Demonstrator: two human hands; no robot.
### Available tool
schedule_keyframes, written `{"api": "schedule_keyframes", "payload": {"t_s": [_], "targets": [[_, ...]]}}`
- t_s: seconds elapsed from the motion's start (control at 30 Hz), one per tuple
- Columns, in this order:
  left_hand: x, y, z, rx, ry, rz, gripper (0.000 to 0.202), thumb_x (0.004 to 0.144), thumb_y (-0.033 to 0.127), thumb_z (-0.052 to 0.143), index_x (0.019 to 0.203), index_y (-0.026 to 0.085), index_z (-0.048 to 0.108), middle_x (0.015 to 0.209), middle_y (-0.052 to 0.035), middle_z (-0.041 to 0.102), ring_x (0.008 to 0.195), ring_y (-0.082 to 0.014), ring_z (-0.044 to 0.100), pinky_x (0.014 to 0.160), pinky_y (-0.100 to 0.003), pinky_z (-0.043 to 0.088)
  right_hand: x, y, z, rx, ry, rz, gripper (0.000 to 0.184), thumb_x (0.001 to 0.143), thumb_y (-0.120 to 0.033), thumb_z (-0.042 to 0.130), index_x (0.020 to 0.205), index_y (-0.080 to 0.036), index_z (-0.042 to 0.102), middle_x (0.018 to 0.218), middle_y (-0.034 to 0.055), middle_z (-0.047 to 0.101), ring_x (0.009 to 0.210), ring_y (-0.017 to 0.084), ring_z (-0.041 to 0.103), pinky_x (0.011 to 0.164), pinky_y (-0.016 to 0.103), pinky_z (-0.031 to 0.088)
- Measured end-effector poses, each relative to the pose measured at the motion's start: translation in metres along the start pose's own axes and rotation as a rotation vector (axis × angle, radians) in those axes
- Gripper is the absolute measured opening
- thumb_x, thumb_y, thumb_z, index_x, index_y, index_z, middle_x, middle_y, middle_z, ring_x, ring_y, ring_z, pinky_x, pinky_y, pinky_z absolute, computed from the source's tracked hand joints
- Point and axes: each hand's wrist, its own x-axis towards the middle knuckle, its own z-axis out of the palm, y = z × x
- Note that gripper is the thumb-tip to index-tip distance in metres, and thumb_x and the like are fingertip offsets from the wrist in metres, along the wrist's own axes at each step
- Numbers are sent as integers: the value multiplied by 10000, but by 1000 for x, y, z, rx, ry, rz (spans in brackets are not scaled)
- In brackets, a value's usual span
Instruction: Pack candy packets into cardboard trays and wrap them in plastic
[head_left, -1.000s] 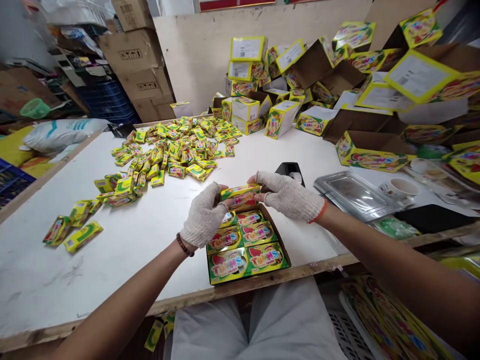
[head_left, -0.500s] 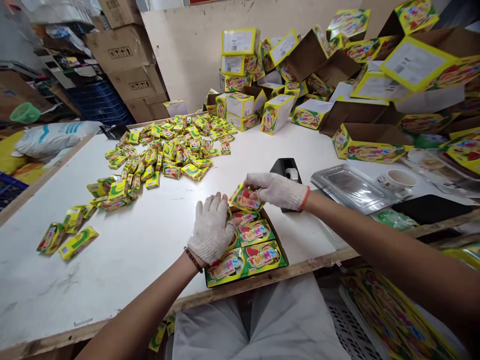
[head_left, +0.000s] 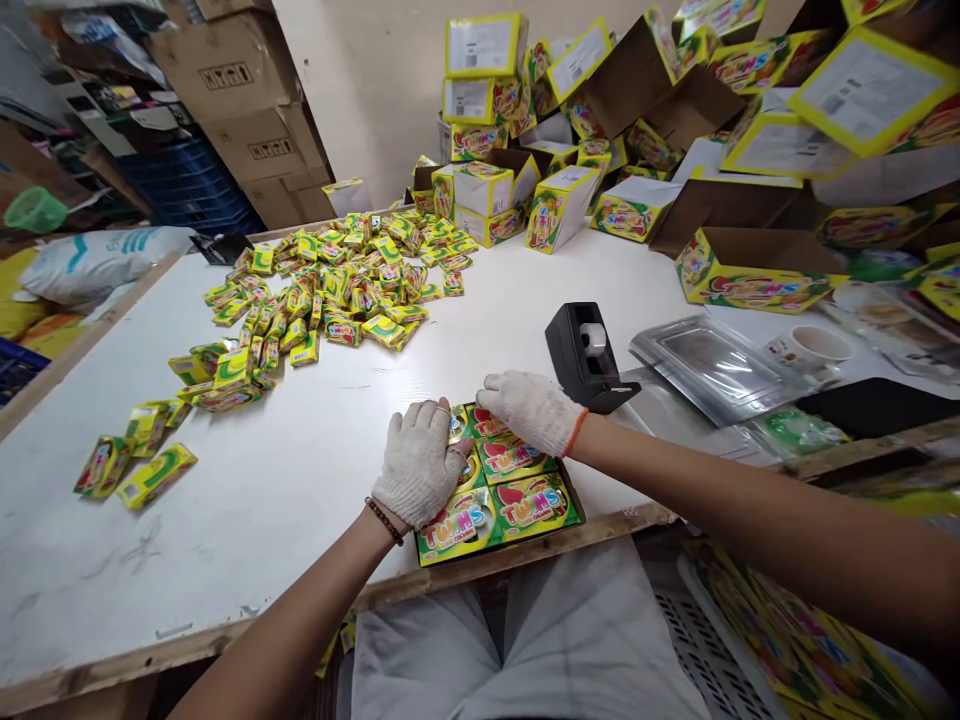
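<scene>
White tabletop (head_left: 300, 470), wooden edging, scuffed at near left. Heap of small yellow packets (head_left: 345, 290) toward the far left; a few stragglers (head_left: 157, 475) nearer. At the near edge: shallow carton (head_left: 575, 498) with TWINS packs (head_left: 529, 503) in rows. Right: black tape dispenser (head_left: 570, 360), clear plastic tray (head_left: 709, 360). Beyond: piled display boxes (head_left: 562, 210), some open.

L hand (head_left: 420, 465) hides some packs (head_left: 459, 525); R fingers (head_left: 491, 384): grip unclear; upper-R ctns (head_left: 874, 90) cut off.
</scene>
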Motion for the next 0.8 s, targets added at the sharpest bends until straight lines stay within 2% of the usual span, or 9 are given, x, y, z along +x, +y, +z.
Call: {"api": "schedule_keyframes", "payload": {"t_s": [0.13,0.23,0.5,0.6,0.73,0.8], "targets": [[-1,1,-1,-1,-21,-12,469,947,377,540,1332,110,508,1250,-158,630,1156,-320,550,963,-477,422,-3,13,3,85,-36,43,266,946,-175,477,1079,-177,707,1130,113,653,977,219,648,711,285,426],[1,1,-2,-6,-30,-19,491,942,383,549,1345,107,500,1287,-168,619,1205,-335,533,991,-506,403,-5,21,3,98,-45,45,284,922,-137,478,1084,-175,708,1121,110,656,1027,229,633,769,285,430],[15,6,-10,-73,-71,23,388,961,387,523,1266,148,555,1271,-145,644,1189,-320,568,1000,-493,396,-16,21,0,194,-9,50,270,873,-148,553,1104,-169,690,1150,105,673,1068,243,611,835,286,426],[12,9,-6,-43,-26,30,370,972,351,492,1262,131,555,1264,-155,646,1188,-320,566,1014,-491,385,-7,29,-4,261,-17,63,291,884,-155,559,1145,-172,686,1140,91,702,1044,223,627,815,272,430],[9,8,-2,-50,16,10,385,976,310,457,1299,115,532,1199,-148,665,1106,-298,597,974,-458,417,11,38,-7,311,-150,10,306,864,-172,621,1155,-209,712,1094,51,729,1009,198,651,772,246,440],[9,6,-1,-54,6,9,407,975,322,465,1310,101,531,1204,-153,666,1116,-304,595,980,-463,423,15,37,-6,266,-167,-25,275,868,-168,620,1111,-218,738,1105,55,723,1020,203,655,780,249,442]]}}
